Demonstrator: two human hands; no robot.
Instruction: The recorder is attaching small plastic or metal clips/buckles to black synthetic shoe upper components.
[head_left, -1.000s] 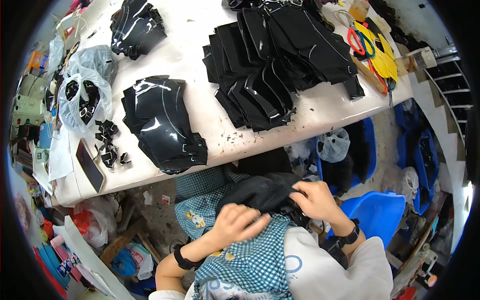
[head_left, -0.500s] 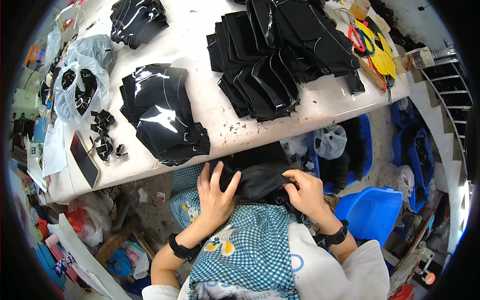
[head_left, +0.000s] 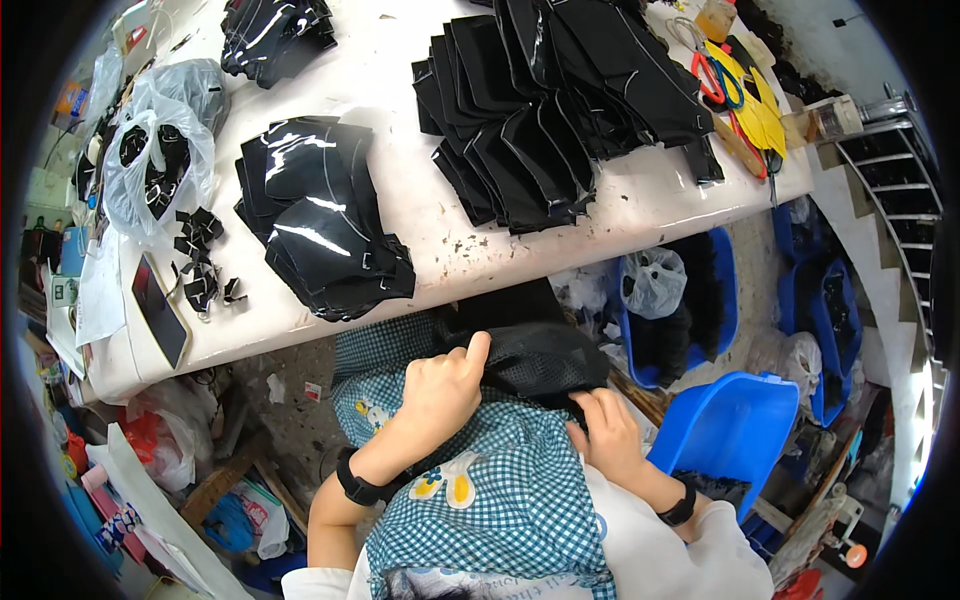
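Across my lap, over a blue checked apron (head_left: 500,470), lies a black mesh fabric piece (head_left: 545,360). My left hand (head_left: 440,400) is closed on its left edge, with one finger pointing up along it. At the lower right edge, my right hand (head_left: 608,432) has its fingers curled onto the black material; the fingertips are partly hidden. Past my hands, on the table, lies a stack of glossy black cut pieces (head_left: 320,215) with small metal rings. A larger fanned stack of black panels (head_left: 520,130) lies farther right.
The white table's front edge (head_left: 440,300) runs just beyond my hands. A phone (head_left: 160,310) and a plastic bag of small black parts (head_left: 160,160) are at left; scissors (head_left: 720,80) lie far right. Blue bins (head_left: 730,430) stand on the floor to my right.
My left hand has gone from spread fingers to a closed grip on the mesh fabric. My right hand has moved down a little, and more of the mesh shows.
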